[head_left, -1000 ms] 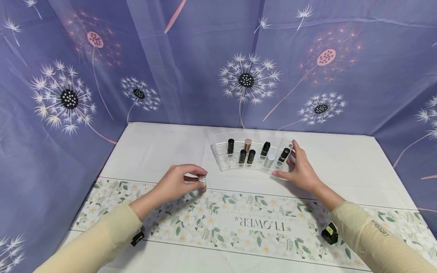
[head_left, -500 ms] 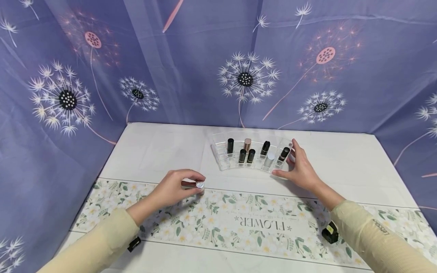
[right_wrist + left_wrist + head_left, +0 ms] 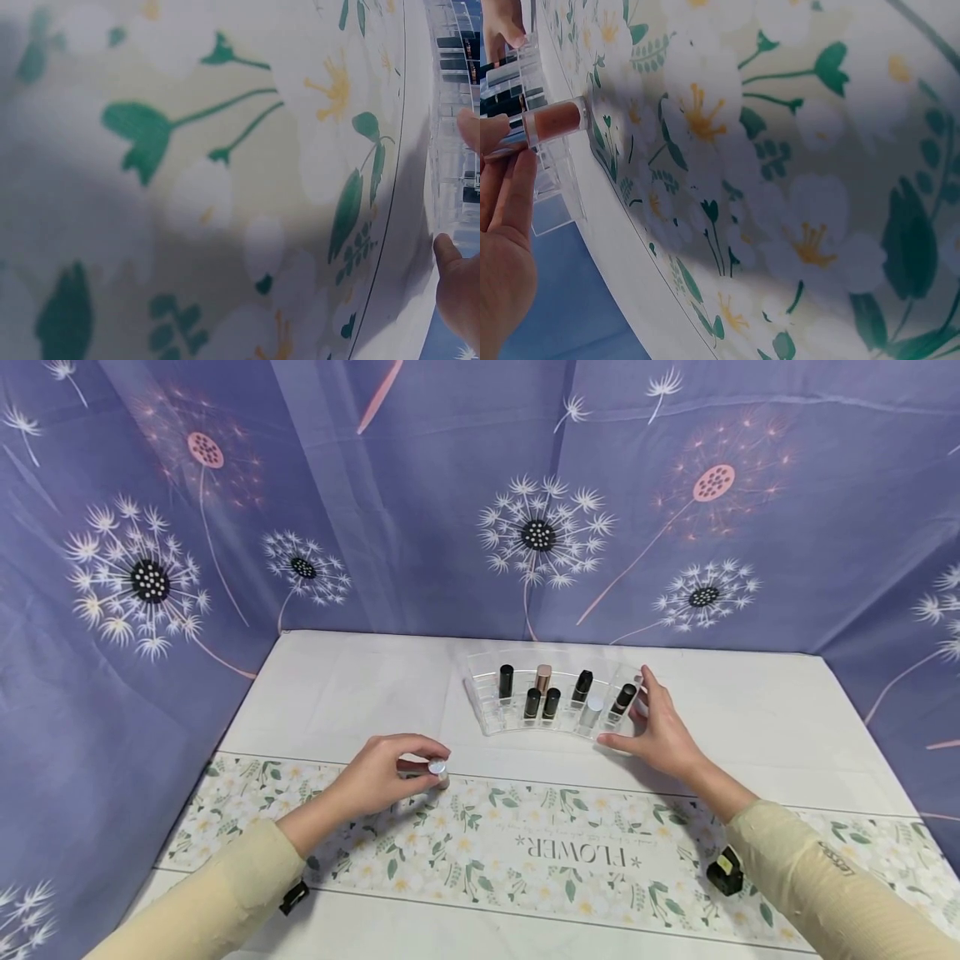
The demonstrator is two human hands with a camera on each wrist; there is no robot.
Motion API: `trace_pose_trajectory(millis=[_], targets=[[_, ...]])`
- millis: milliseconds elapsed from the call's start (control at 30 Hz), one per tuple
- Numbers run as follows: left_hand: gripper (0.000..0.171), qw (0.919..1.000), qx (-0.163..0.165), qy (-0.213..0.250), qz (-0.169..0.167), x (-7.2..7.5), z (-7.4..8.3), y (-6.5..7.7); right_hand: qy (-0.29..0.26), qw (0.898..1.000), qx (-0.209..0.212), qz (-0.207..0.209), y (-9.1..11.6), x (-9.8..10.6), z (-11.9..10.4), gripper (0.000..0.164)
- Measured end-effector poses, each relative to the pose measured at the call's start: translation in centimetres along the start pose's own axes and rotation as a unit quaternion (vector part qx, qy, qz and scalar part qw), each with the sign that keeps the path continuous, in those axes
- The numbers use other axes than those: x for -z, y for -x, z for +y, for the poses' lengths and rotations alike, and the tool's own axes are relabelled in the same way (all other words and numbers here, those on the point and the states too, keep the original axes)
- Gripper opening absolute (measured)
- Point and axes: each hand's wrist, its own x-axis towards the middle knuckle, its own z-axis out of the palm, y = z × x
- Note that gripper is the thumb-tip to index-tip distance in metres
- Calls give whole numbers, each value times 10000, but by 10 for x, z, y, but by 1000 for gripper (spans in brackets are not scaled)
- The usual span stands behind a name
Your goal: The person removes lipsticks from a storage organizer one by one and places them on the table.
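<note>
My left hand (image 3: pixel 382 774) pinches a lip gloss tube (image 3: pixel 439 770) by its silver cap, between thumb and fingers. In the left wrist view, the clear lower part of the lip gloss (image 3: pixel 557 120) shows brownish-pink colour inside. The tube stands roughly upright over the floral strip; whether it touches the surface I cannot tell. Up to the right is a curved clear lipstick organizer (image 3: pixel 491 718). My right hand (image 3: pixel 663 739) grips its right end, thumb at the front corner and fingers behind. Several lipsticks stand in it, mostly black, plus a rose-gold one (image 3: pixel 543 678) and a pale silver one (image 3: pixel 592 712).
A white table (image 3: pixel 360 685) carries a floral strip (image 3: pixel 495 827) printed with upside-down lettering. Purple dandelion-print cloth (image 3: pixel 420 527) hangs behind and at both sides. Small black devices (image 3: pixel 724 872) are by the wrists.
My left hand has shifted slightly left and toward me with the lip gloss, then nearly stopped. My right hand and the organizer stay in place.
</note>
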Motion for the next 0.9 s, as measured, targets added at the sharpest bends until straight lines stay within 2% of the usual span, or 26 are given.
trace_pose_trajectory(millis=[400, 600, 900], targets=[[38, 10000, 16, 50, -32, 1, 1, -1, -56, 10000, -38, -36, 0, 0, 0, 138], [47, 9999, 85, 93, -64, 5, 3, -2, 22, 10000, -30, -28, -1, 0, 0, 137], [51, 9999, 41, 15, 98, 12, 9, -10, 0, 10000, 25, -8, -1, -1, -1, 137]])
